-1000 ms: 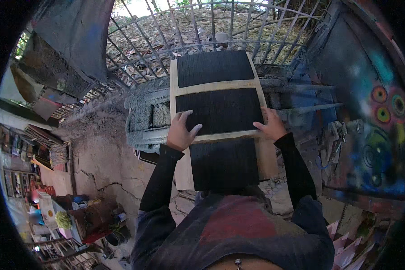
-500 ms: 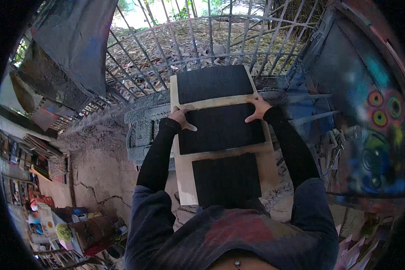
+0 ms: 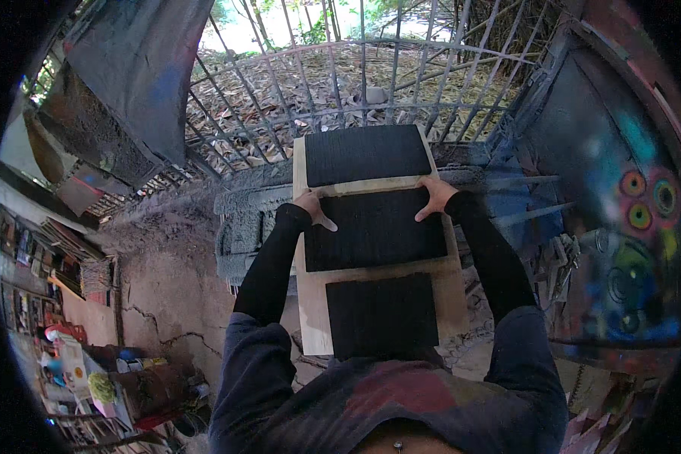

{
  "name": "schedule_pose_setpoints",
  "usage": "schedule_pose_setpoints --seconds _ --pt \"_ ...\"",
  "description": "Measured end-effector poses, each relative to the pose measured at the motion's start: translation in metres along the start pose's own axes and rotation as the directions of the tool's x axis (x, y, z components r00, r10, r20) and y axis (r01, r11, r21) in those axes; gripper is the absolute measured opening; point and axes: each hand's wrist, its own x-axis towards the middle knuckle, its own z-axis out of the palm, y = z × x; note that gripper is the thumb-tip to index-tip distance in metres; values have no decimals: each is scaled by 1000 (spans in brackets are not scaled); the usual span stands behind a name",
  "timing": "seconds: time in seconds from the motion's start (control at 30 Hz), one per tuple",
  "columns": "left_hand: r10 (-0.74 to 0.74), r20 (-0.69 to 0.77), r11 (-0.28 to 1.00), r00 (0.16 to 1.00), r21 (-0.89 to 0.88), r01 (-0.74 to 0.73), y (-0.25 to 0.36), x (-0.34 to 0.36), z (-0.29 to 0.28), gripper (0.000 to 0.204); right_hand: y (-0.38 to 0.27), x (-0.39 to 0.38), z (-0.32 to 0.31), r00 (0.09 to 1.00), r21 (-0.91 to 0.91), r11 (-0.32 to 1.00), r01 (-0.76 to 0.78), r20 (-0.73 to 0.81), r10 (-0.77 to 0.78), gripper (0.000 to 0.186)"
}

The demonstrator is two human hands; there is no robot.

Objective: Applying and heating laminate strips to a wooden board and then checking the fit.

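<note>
A long pale wooden board (image 3: 313,333) stretches away in front of me, bearing black rectangular panels. The middle black panel (image 3: 378,236) lies between my two hands. My left hand (image 3: 315,209) is on its far left corner, thumb over the dark face and fingers at the edge. My right hand (image 3: 436,198) grips the far right corner the same way. Beyond a strip of bare wood is the far black panel (image 3: 367,155). A smaller, near black panel (image 3: 382,314) lies closest to my body, its near edge against my shirt.
Under the board's far part stands a grey, paint-crusted bench (image 3: 242,223). Metal bars (image 3: 340,83) rise behind it, with dry leaves beyond. A paint-sprayed panel (image 3: 628,250) stands at right. Lower left are a cluttered table (image 3: 87,378) and shelves (image 3: 26,250); cracked floor (image 3: 166,303) lies nearer.
The whole scene sits slightly lower in the picture, as the view has tilted a little. Both hands keep their places on the middle black panel.
</note>
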Motion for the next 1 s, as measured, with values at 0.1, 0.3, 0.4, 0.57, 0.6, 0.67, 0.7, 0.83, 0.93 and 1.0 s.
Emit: schedule_pose_setpoints --seconds 0.1,0.3,0.4,0.57,0.6,0.67,0.7,0.83,0.93,1.0 --pt "50 -9 998 999 -46 -50 3 0 -6 103 -1 0 -4 999 27 999 -19 27 18 99" --pt "71 -54 997 996 5 -70 14 -13 -16 92 -11 -5 -12 997 -10 999 52 -51 -52 93" --pt "38 -112 999 993 23 -36 21 -21 -23 88 -18 -7 -23 996 -29 998 48 -76 -50 86" --pt "-6 -260 992 966 122 39 35 -29 -41 81 -29 -4 -41 978 -3 996 84 -190 -83 76" --pt "-8 -283 993 959 111 41 36 -30 -44 79 -30 -2 -44 973 7 996 89 -214 -86 74" --pt "0 -350 995 937 96 35 38 -30 -49 77 -31 2 -49 957 0 994 108 -272 -104 73" --pt "11 -387 995 922 95 28 39 -29 -51 76 -32 5 -51 945 -17 993 119 -304 -119 74" --pt "45 -523 996 851 91 3 40 -24 -56 73 -33 13 -59 895 -65 990 128 -424 -143 71" --pt "97 -620 994 779 105 -41 43 -22 -59 69 -36 13 -65 857 -55 983 177 -483 -181 69" --pt "116 -666 993 737 105 -62 45 -24 -60 67 -41 10 -66 847 -57 985 163 -504 -169 68"
